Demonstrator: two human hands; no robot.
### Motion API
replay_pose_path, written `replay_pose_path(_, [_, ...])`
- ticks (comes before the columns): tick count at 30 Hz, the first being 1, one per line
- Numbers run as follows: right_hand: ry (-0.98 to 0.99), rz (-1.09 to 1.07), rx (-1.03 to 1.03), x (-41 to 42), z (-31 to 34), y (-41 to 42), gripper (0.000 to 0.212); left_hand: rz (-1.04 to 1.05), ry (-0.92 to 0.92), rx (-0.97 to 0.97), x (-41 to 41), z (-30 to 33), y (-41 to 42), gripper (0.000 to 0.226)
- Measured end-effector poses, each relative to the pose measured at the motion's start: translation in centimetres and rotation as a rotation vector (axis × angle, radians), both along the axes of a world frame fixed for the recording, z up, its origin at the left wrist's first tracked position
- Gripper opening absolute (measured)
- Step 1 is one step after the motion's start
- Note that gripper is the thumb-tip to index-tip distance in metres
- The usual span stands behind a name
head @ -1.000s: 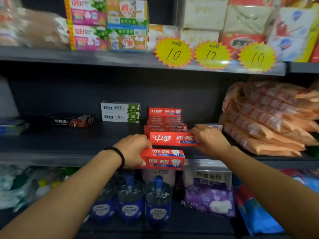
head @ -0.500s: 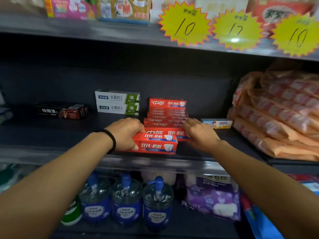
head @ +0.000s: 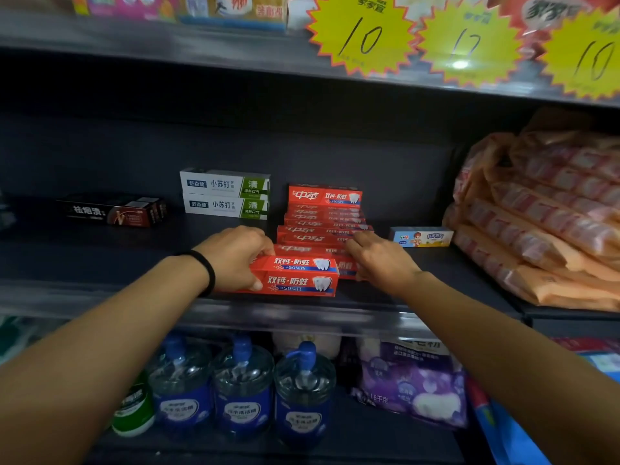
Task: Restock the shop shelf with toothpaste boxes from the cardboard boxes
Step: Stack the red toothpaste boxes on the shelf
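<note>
Boxes in hand: two red toothpaste boxes (head: 295, 276), stacked flat one on the other, sit at the front of the middle shelf (head: 100, 263), just ahead of the red stack.
Red stack: more of the same boxes (head: 323, 216) are piled behind, stepping up toward the back wall, with one box face-on at the top.
Step in hand: placing; by my judgement the pair is being set down and squared against the pile, so this load is nearly shelved. No cardboard supply box shows here.
Next move: it calls for pushing the pair back flush with the pile, letting go without dragging the top box askew, then reaching for more stock.
Left hand (head: 235, 256): its grip is wrapped round the left end of the pair, thumb on the front face and fingers curled over the top; the forearm comes in low from the lower left, a dark band at the wrist.
Right hand (head: 379, 260): it lies palm down on the right ends of the lower red boxes, fingers stretched forward and close together, pressing and not curled round anything as far as I can tell.
Neighbours: white-and-green toothpaste boxes (head: 225, 193) stand two high just left of the pile, a dark box (head: 112, 209) farther left, a small blue box (head: 421, 237) just right.
Around: orange packs (head: 543, 223) fill the shelf's right end; blue-labelled bottles (head: 241, 391) stand on the shelf below; yellow price tags (head: 360, 35) hang above.
</note>
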State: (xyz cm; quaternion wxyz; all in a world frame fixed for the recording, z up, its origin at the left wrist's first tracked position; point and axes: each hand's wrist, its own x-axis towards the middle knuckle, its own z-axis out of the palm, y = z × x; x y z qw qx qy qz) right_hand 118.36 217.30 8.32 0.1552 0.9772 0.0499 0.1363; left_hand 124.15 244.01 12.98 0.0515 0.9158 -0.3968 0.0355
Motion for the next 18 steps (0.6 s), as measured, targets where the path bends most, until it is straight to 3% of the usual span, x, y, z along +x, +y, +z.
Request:
replay_pose_path(7, [-0.018, -0.020, -0.023, 0.9, 0.2, 0.3, 0.043, 0.016, 0.015, 0.004, 0.2, -0.3, 0.0, 0.049])
replay_pose_path(18, [0.009, -0.028, 0.009, 2.1, 0.5, 0.1, 0.049, 0.000, 0.030, -0.019, 0.6, -0.7, -0.8, 0.047])
